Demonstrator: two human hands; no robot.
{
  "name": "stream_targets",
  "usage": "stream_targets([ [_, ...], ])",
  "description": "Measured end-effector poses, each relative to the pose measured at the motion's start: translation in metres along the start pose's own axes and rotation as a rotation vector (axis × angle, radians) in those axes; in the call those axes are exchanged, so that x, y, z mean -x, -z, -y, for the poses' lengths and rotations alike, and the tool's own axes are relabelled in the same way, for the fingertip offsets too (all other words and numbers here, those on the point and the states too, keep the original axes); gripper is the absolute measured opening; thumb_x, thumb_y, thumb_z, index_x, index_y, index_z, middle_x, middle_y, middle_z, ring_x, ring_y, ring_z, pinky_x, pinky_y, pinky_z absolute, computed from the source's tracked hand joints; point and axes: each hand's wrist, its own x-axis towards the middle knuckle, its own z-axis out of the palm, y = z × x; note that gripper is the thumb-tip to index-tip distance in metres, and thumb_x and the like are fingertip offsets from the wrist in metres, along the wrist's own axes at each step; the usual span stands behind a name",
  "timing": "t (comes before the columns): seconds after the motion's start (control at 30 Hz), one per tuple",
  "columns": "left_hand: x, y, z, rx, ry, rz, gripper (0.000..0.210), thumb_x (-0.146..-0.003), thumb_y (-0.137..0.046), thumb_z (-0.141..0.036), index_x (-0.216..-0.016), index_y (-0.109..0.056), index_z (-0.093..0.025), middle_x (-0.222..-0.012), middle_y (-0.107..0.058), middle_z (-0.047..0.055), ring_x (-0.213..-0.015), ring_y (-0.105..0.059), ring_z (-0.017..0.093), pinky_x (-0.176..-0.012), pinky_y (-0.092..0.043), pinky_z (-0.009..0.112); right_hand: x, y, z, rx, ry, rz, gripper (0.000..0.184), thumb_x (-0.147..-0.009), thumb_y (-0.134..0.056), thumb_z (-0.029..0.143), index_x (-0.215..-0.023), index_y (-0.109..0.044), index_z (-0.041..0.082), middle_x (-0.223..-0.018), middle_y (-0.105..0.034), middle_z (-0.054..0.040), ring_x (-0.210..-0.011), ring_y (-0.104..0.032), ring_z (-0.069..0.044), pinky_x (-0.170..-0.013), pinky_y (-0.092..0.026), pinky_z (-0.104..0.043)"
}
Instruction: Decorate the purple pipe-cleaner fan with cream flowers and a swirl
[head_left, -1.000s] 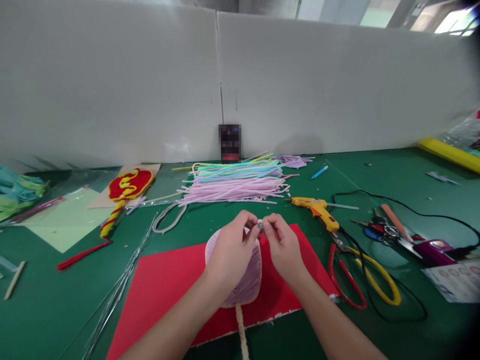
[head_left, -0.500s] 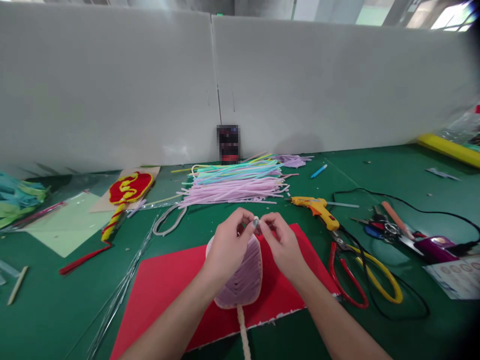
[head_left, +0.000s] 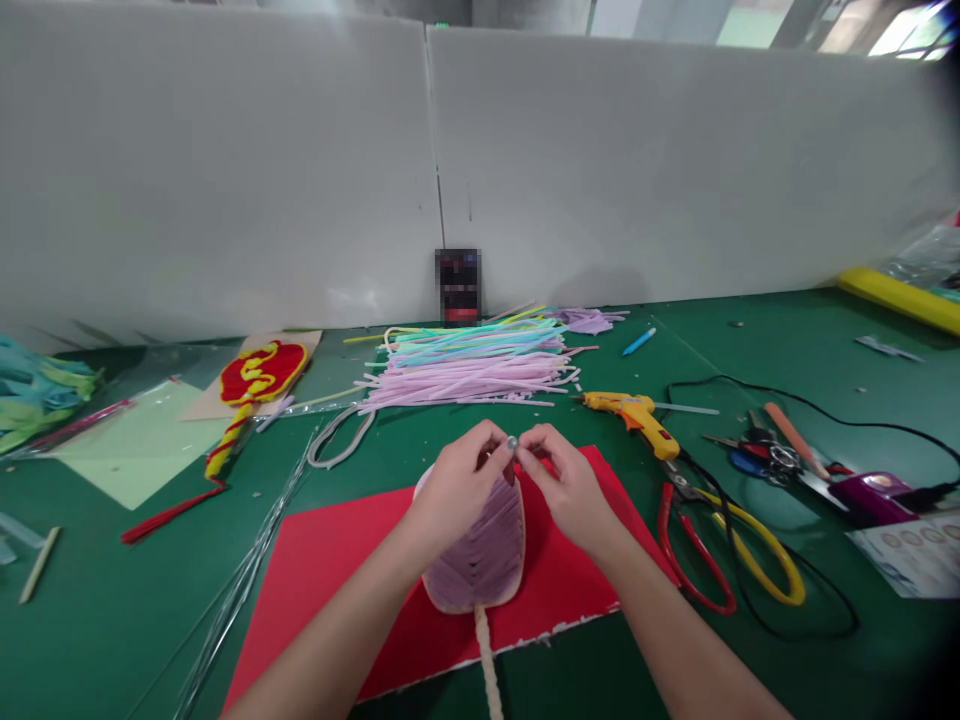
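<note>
Both hands meet above a purple fan (head_left: 476,560) with a pale rim and a twisted cream handle (head_left: 486,660). My left hand (head_left: 472,475) pinches with thumb and forefinger, a shiny grey spot showing at the thumb tip. Right beside it, my right hand (head_left: 559,480) is closed in a pinch too, fingertips almost touching the left. Whatever sits between the fingertips is too small and covered to name. Beneath the hands the fan lies on a red sheet (head_left: 315,570), its upper part hidden by the left hand.
Pastel pipe cleaners (head_left: 472,365) lie in a pile beyond the hands. To the right are a yellow glue gun (head_left: 634,415), red-and-yellow-handled pliers (head_left: 697,545) and a black cord (head_left: 832,420). A red-and-yellow fan (head_left: 262,375) and thin wires (head_left: 247,570) lie left.
The pinching fingers have shifted very slightly, and the whitish bit seen at the fingertips earlier is now hardly visible. The fan and tools stay in place.
</note>
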Motion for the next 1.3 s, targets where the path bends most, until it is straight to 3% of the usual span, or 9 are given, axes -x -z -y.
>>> stream_targets([
  [0.17, -0.004, 0.002, 0.009, 0.117, 0.041, -0.009, 0.016, -0.082, -0.046, -0.026, -0.070, -0.051, -0.017, -0.062, -0.052, -0.003, -0.057, -0.044, 0.009, -0.055, -0.033, 0.020, -0.003, -0.002, -0.008, 0.113, 0.026, -0.032, 0.015, -0.088, -0.042, 0.027, -0.083, -0.053, 0.020, -0.080, -0.057, -0.0013, -0.077, -0.055, -0.014, -0.072, -0.044, -0.026],
  [0.3, -0.010, 0.003, 0.023, 0.482, 0.273, 0.029, 0.023, -0.079, -0.052, -0.030, -0.062, -0.045, -0.016, -0.050, -0.036, -0.007, -0.042, -0.029, 0.005, -0.040, -0.023, 0.016, -0.003, -0.004, -0.031, 0.432, 0.088, -0.093, 0.017, -0.088, -0.040, 0.024, -0.092, -0.056, 0.020, -0.093, -0.058, -0.0062, -0.090, -0.052, -0.019, -0.081, -0.041, -0.033],
  [0.4, -0.013, 0.007, 0.032, 0.749, 0.362, 0.012, 0.021, -0.076, -0.057, -0.029, -0.065, -0.044, -0.016, -0.054, -0.039, -0.007, -0.038, -0.024, 0.002, -0.035, -0.016, 0.015, -0.001, -0.006, -0.043, 0.655, 0.064, -0.040, 0.014, -0.086, -0.044, 0.021, -0.088, -0.058, 0.019, -0.092, -0.056, -0.0076, -0.088, -0.051, -0.021, -0.078, -0.040, -0.034],
  [0.63, -0.014, 0.020, 0.040, 1.108, 0.272, 0.085, 0.017, -0.077, -0.059, -0.025, -0.073, -0.047, -0.013, -0.058, -0.039, -0.006, -0.038, -0.026, -0.001, -0.032, -0.018, 0.010, 0.000, -0.017, -0.035, 1.068, 0.024, -0.052, 0.016, -0.087, -0.044, 0.025, -0.079, -0.055, 0.018, -0.084, -0.054, -0.0077, -0.080, -0.047, -0.021, -0.071, -0.035, -0.033],
  [0.87, -0.014, 0.021, 0.044, 1.179, 0.253, 0.123, 0.015, -0.080, -0.056, -0.023, -0.074, -0.047, -0.012, -0.060, -0.037, -0.006, -0.039, -0.029, -0.001, -0.031, -0.020, 0.009, -0.002, -0.019, -0.034, 1.154, -0.006, -0.055, 0.022, -0.089, -0.043, 0.033, -0.075, -0.052, 0.018, -0.079, -0.056, -0.0055, -0.079, -0.047, -0.020, -0.069, -0.031, -0.032],
  [1.3, -0.011, 0.020, 0.032, 1.127, 0.189, 0.123, 0.015, -0.079, -0.057, -0.024, -0.074, -0.047, -0.014, -0.061, -0.039, -0.006, -0.039, -0.030, 0.000, -0.033, -0.023, 0.010, -0.002, -0.020, -0.042, 1.218, -0.002, -0.032, 0.017, -0.091, -0.039, 0.025, -0.081, -0.051, 0.018, -0.085, -0.056, -0.0061, -0.081, -0.045, -0.021, -0.069, -0.028, -0.032],
])
